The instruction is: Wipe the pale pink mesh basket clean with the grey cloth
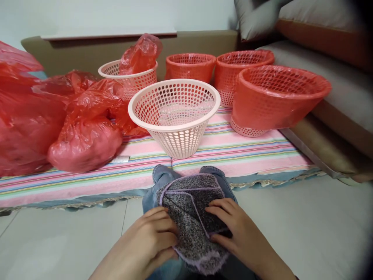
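A dark grey speckled cloth (186,221) with lilac edging lies folded over the person's lap, on blue fabric (148,200). My left hand (153,237) has its fingers curled round the cloth's left edge. At the right side, my right hand (233,229) grips the cloth between thumb and fingers, with the fingertips on its upper face. Beyond the lap, an uncovered pale pink perforated basket (180,136) stands upright on the striped cover (247,151).
Red plastic bags (84,136) with contents hidden inside fill the left. Behind stands another pink basket (140,83) with a red bag in it. Three baskets lined in red plastic (262,105) stand at the right, beside stacked cushions (326,74).
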`<state>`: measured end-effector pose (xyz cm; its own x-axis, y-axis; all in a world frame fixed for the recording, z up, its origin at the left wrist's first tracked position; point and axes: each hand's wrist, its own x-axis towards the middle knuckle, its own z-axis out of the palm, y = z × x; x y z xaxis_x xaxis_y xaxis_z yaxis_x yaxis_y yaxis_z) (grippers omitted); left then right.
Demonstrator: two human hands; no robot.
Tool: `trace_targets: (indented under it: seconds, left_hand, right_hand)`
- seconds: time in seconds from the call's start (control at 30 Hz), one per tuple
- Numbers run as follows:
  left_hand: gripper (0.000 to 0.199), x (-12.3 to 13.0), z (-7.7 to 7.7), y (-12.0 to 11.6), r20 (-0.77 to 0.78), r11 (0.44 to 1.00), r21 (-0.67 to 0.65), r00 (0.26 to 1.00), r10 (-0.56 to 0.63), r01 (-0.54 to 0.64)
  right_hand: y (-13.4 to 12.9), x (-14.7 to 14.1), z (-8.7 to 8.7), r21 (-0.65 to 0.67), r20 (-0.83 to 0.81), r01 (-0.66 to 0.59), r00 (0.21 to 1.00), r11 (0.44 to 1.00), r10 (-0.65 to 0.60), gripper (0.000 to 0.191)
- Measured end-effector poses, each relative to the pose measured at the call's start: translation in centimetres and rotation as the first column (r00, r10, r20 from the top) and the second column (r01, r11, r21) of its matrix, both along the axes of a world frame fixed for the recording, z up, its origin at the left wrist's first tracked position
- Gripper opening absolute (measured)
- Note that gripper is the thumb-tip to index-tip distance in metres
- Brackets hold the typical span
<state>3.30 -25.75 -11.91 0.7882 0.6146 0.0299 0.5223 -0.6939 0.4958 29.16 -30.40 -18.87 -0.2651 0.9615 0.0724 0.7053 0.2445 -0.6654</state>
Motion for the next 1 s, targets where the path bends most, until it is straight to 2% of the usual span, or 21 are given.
trace_targets:
  seconds: [0.07,0.17,0.23,0.3,0.37,0.43,0.5,0.57,0.73,0.8,0.93,1.0]
  left_hand:
    - [0.019,-0.8,-0.2,0.2,-0.039,0.997,-0.077,0.999,-0.03,0.027]
    - [0.016,-1.1,-0.6,0.4,-0.034,0.999,-0.054,0.999,-0.001,0.0]
    - [0.016,-0.8,-0.9,0.5,-0.011,1.0,-0.001,1.0,0.02,-0.02]
    - [0.019,-0.1,-1.4,1.0,0.008,0.996,0.076,0.999,0.039,-0.04]
    - [0.02,0.6,-2.3,1.7,0.014,0.978,0.186,0.996,0.092,-0.093]
    - [0.021,1.2,-3.6,2.6,0.019,0.932,0.307,0.98,0.197,-0.193]
    - [0.018,1.4,-4.8,3.3,0.024,0.873,0.393,0.952,0.304,-0.289]
    - [0.015,1.3,-5.6,3.8,0.011,0.844,0.413,0.929,0.37,-0.341]
    - [0.01,1.0,-5.7,3.8,-0.061,0.848,0.373,0.902,0.428,-0.377]
    - [0.007,1.1,-5.3,3.7,-0.099,0.857,0.336,0.89,0.446,-0.392]
    - [0.016,1.4,-4.6,3.6,-0.163,0.883,0.203,0.875,0.456,-0.422]
    - [0.017,1.5,-4.3,3.5,-0.187,0.886,0.179,0.87,0.457,-0.427]
  right_hand:
    - [-0.3,0.0,-0.6,0.011,0.093,-0.043,0.995,0.999,0.042,0.06]
    - [-0.4,0.0,-1.0,0.088,0.059,-0.038,0.998,0.995,0.032,0.045]
    - [-0.1,0.1,-1.0,0.143,-0.06,0.037,0.998,0.989,-0.029,0.03]
    - [0.7,0.5,-1.2,0.172,-0.168,0.165,0.976,0.971,-0.136,0.016]
    - [1.6,1.0,-1.6,0.167,-0.198,0.287,0.947,0.943,-0.253,0.006]
    - [2.6,1.4,-1.9,0.131,-0.18,0.329,0.936,0.935,-0.304,0.018]
    - [3.3,1.9,-2.0,0.093,-0.169,0.303,0.943,0.948,-0.285,0.036]
    - [3.8,2.2,-1.8,0.081,-0.152,0.256,0.958,0.963,-0.242,0.038]
    - [4.5,2.5,-0.6,0.043,-0.052,0.156,0.987,0.987,-0.154,0.012]
    - [4.7,2.4,-0.2,0.026,-0.053,0.119,0.992,0.993,-0.118,0.013]
    - [4.8,1.8,0.4,0.022,-0.066,0.045,0.997,0.999,-0.043,0.02]
    - [4.8,1.6,0.5,0.022,-0.099,0.03,0.995,0.999,-0.027,0.023]
